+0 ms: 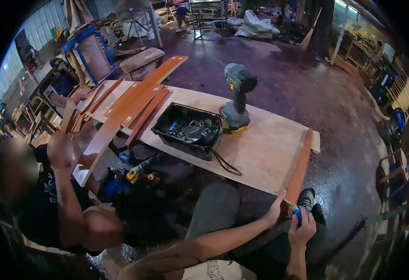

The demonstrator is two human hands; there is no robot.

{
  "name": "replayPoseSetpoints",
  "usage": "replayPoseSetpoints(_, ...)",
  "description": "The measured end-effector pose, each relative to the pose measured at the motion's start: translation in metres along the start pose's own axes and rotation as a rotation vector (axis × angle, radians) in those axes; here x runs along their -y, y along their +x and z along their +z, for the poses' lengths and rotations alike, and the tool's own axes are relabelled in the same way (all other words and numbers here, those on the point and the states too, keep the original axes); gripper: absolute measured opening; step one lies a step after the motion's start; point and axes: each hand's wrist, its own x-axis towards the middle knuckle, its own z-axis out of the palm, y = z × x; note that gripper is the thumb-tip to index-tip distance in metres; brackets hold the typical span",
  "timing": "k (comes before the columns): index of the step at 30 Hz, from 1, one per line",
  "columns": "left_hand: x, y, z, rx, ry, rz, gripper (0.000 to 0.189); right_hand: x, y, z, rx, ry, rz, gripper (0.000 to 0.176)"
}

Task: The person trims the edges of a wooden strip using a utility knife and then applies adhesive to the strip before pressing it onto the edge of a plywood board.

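My left hand (274, 211) is closed round the near end of a reddish-brown wooden strip (302, 161), which lies along the right end of a pale board (260, 154). Close beside it, my right hand (303, 229) grips a small blue-handled tool (298, 214). Its pale tip meets the near end of the strip; its exact kind is hard to make out. On the board stand an upright cordless drill (238, 100) and a black tray (186, 151) of dark and blue small parts.
Reddish-brown planks (139, 100) lie across the board's left part. Another person (64, 200) sits at the left, holding a plank. A yellow drill (137, 172) lies low beneath the board. A wooden bench (141, 60) and white sacks (256, 25) stand farther back on the wet floor.
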Motion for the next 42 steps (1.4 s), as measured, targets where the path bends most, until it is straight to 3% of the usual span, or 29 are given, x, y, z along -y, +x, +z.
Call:
replayPoseSetpoints(4, 0.003, 0.004, -0.011, 0.124, 0.087, 0.042, 0.059, 0.001, 0.0, -0.004, 0.047, 0.032, 0.039, 0.029)
replayPoseSetpoints(6, 0.005, 0.005, -0.008, 0.033, 0.038, 0.011, 0.066, 0.0, 0.001, -0.008, 0.068, 0.042, 0.048, 0.029)
replayPoseSetpoints(18, 0.008, 0.01, -0.013, 0.096, 0.009, 0.063, 0.061, 0.009, 0.002, -0.017, 0.173, 0.144, 0.098, 0.028)
replayPoseSetpoints(20, 0.013, 0.013, -0.014, 0.052, 0.028, 0.11, 0.062, 0.01, 0.001, -0.02, 0.257, 0.144, 0.203, 0.034)
replayPoseSetpoints(25, 0.015, 0.02, -0.015, 0.014, 0.072, 0.17, 0.066, 0.012, 0.001, -0.022, 0.252, 0.091, 0.157, 0.032)
replayPoseSetpoints(27, 0.014, 0.018, -0.02, 0.123, 0.144, 0.174, 0.069, 0.015, -0.001, -0.02, 0.297, 0.077, 0.193, 0.036)
replayPoseSetpoints(29, 0.016, 0.019, -0.02, 0.125, 0.12, 0.161, 0.07, 0.014, 0.0, -0.018, 0.254, 0.021, 0.13, 0.032)
replayPoseSetpoints(34, 0.023, 0.026, -0.029, 0.135, 0.11, 0.14, 0.073, 0.025, 0.001, -0.02, 0.292, -0.014, 0.188, 0.033)
replayPoseSetpoints(37, 0.041, 0.049, -0.045, 0.259, 0.137, 0.081, 0.068, 0.026, -0.001, -0.017, 0.296, -0.024, 0.236, 0.031)
replayPoseSetpoints(39, 0.086, 0.088, -0.048, -0.281, -0.034, 0.528, 0.061, 0.027, -0.004, -0.02, 0.266, -0.008, 0.264, 0.029)
replayPoseSetpoints(40, 0.075, 0.07, -0.058, -0.116, 0.055, 0.369, 0.058, 0.032, -0.001, -0.021, 0.263, -0.013, 0.307, 0.028)
replayPoseSetpoints(41, 0.07, 0.061, -0.062, -0.088, 0.115, 0.288, 0.057, 0.031, -0.003, -0.021, 0.259, -0.069, 0.315, 0.027)
replayPoseSetpoints(42, 0.035, 0.027, -0.032, 0.043, 0.05, 0.175, 0.06, 0.035, -0.001, -0.024, 0.239, -0.047, 0.353, 0.026)
